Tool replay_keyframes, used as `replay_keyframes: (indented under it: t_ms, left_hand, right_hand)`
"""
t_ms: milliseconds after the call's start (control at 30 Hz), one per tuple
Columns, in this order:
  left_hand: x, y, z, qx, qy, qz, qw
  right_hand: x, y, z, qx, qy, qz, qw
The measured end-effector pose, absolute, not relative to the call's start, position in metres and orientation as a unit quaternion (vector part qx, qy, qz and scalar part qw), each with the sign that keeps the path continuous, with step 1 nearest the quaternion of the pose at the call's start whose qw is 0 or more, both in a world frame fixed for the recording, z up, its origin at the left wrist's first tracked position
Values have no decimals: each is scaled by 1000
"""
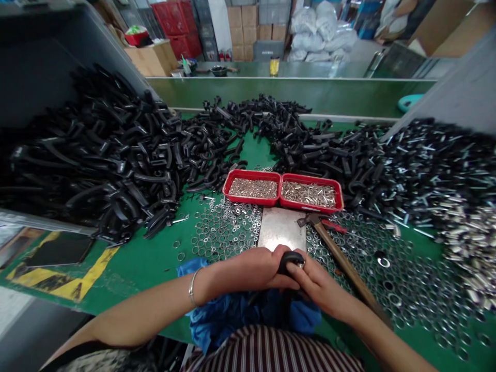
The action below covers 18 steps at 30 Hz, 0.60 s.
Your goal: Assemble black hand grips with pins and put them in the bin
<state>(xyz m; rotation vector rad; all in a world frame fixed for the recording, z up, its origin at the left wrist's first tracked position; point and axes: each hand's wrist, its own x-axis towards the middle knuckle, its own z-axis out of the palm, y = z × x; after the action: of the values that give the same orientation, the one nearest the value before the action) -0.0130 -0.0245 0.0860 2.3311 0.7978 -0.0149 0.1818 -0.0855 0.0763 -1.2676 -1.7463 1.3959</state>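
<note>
My left hand (pixel 258 267) is closed around a black curved plastic part (pixel 287 261) just in front of my body. My right hand (pixel 320 281) meets it from the other side, fingers closed on the same part near its rounded end, where a small shiny metal piece shows. Most of the part's lower length is hidden by my hands. A blue cloth (pixel 217 315) lies under my wrists at the table edge. Beyond my fingers is a flat metal plate (pixel 282 227). To its right rests a hammer (pixel 341 258) with a wooden handle, beside a red-handled tool (pixel 334 226).
Two red trays, one with tiny metal pieces (pixel 251 200), one with small pins (pixel 313 207), stand behind the plate. Loose metal rings (pixel 406 279) cover the green table. Black parts (pixel 135 155) heap at left and back. Metal sleeves (pixel 473 248) and black-and-silver pieces (pixel 445 160) pile at right.
</note>
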Motion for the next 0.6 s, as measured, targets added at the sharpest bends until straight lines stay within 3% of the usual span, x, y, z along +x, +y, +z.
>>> replay_keyframes:
  t_ms: [167,367,467,600]
  left_hand:
    - [-4,21,81,881,313,-24,353]
    - [17,79,65,925,323,-39,195]
    - [30,99,72,929,353,-7,114]
    - [66,134,76,935,351,40,17]
  right_hand:
    - [189,-39,68,-526,-667,484,211]
    - [245,52,51,-586,-765,102,247]
    - [273,76,51,-605,-775,5,182]
    - [276,100,51,-620,-782,-25,62]
